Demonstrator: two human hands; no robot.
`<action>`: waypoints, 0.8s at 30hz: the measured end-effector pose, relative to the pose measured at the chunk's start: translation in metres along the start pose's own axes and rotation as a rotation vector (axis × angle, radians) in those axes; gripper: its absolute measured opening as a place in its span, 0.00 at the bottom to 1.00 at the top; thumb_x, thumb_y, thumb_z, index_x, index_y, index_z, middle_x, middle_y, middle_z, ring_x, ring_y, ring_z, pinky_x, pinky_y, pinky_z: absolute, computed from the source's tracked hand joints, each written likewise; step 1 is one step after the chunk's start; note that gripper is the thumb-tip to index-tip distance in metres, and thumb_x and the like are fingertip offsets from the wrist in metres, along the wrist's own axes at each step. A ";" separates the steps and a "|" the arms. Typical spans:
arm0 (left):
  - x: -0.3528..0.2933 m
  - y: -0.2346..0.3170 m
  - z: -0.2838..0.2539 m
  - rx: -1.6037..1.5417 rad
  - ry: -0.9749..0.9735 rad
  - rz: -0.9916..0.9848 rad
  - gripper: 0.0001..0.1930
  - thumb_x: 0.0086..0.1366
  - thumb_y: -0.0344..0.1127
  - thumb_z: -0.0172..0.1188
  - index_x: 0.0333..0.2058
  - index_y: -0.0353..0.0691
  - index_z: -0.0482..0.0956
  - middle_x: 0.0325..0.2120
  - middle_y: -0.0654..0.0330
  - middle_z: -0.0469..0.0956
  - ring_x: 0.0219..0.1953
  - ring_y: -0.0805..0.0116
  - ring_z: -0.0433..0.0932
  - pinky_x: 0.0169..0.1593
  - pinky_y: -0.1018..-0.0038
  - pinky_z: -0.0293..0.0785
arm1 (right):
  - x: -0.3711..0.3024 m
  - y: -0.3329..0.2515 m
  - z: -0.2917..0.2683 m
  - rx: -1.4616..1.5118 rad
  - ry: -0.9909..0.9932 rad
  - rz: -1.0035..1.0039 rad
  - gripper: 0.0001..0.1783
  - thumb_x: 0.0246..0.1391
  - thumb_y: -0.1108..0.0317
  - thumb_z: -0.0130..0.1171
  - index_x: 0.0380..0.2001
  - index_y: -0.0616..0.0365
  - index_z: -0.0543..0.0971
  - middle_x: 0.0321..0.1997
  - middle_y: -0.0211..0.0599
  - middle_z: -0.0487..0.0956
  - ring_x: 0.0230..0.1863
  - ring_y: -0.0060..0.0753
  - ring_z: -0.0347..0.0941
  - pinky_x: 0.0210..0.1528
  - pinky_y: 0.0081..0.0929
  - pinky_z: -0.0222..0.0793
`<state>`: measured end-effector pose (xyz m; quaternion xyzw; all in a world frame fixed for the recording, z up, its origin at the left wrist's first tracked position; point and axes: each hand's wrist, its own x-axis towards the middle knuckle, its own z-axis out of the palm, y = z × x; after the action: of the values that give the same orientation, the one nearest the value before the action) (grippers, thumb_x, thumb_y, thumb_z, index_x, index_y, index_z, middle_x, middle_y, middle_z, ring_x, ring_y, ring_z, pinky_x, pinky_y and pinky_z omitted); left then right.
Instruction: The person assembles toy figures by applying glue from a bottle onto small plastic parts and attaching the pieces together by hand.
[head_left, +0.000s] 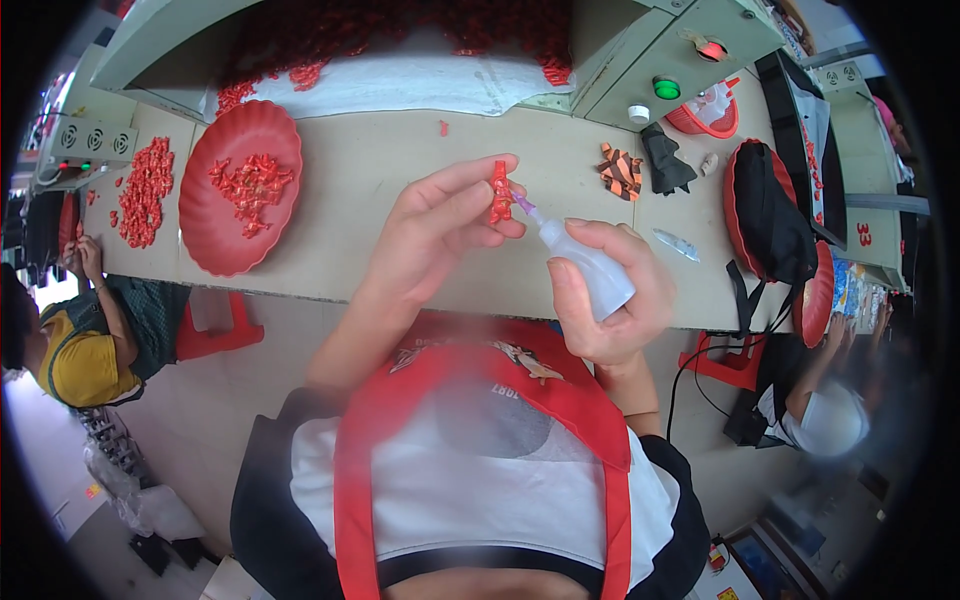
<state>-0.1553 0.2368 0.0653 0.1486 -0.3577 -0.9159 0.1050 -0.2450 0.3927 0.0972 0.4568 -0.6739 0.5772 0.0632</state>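
Observation:
My left hand (450,215) pinches a small red figurine (501,192) with gold-coloured details, holding it upright above the table. In my right hand (620,290) is a translucent white squeeze bottle (592,270), tilted so that its thin purple tip touches or nearly touches the figurine's right side. Whether anything flows from the tip is too small to tell. To the left, a scalloped red bowl (238,240) holds a heap of similar red pieces (252,190).
A grey-green machine housing (650,65) with buttons stands behind the table (370,150), red pieces inside. At right lie orange-and-black scraps (621,172), black cloth (666,160), a red basket (705,122) and a black bag (775,215). Co-workers sit at left (90,350) and right (825,410).

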 end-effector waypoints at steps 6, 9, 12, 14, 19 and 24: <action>-0.001 0.001 0.001 -0.010 -0.001 -0.013 0.20 0.64 0.31 0.49 0.53 0.29 0.64 0.39 0.51 0.75 0.32 0.67 0.80 0.33 0.83 0.78 | 0.000 0.000 0.000 0.006 -0.009 0.006 0.16 0.32 0.78 0.63 0.31 0.65 0.76 0.26 0.39 0.78 0.18 0.30 0.69 0.19 0.20 0.64; -0.001 0.001 0.000 -0.004 -0.001 -0.010 0.20 0.64 0.31 0.49 0.53 0.29 0.64 0.39 0.51 0.75 0.32 0.67 0.80 0.33 0.83 0.78 | 0.000 -0.002 0.000 -0.008 -0.019 0.005 0.16 0.32 0.78 0.63 0.31 0.65 0.75 0.26 0.39 0.78 0.18 0.30 0.69 0.19 0.20 0.64; -0.001 0.000 -0.001 0.005 0.002 -0.004 0.20 0.64 0.31 0.49 0.53 0.29 0.65 0.39 0.51 0.75 0.32 0.68 0.80 0.33 0.83 0.78 | 0.000 -0.003 -0.001 -0.021 -0.031 0.004 0.16 0.32 0.78 0.63 0.31 0.65 0.75 0.26 0.39 0.78 0.17 0.30 0.69 0.19 0.20 0.64; -0.001 0.000 -0.001 0.008 0.005 -0.002 0.19 0.64 0.31 0.49 0.53 0.29 0.65 0.39 0.51 0.75 0.32 0.68 0.80 0.33 0.83 0.78 | 0.000 -0.004 -0.001 -0.027 -0.037 0.004 0.16 0.32 0.78 0.63 0.30 0.65 0.75 0.26 0.39 0.78 0.17 0.30 0.69 0.19 0.20 0.64; -0.001 0.001 -0.001 0.033 0.003 0.001 0.19 0.64 0.31 0.49 0.52 0.29 0.65 0.39 0.51 0.75 0.31 0.69 0.80 0.33 0.83 0.78 | 0.001 -0.003 0.000 -0.010 -0.032 0.002 0.16 0.32 0.78 0.63 0.30 0.65 0.75 0.26 0.39 0.78 0.17 0.29 0.69 0.18 0.20 0.63; -0.002 0.000 -0.001 0.072 0.023 0.039 0.18 0.64 0.31 0.49 0.52 0.30 0.66 0.38 0.52 0.76 0.31 0.69 0.80 0.33 0.83 0.77 | 0.001 -0.005 -0.001 -0.032 -0.048 0.009 0.16 0.32 0.78 0.63 0.31 0.65 0.75 0.26 0.38 0.78 0.17 0.29 0.69 0.18 0.20 0.63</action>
<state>-0.1528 0.2368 0.0657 0.1559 -0.3918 -0.8986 0.1214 -0.2423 0.3937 0.1016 0.4664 -0.6865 0.5555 0.0516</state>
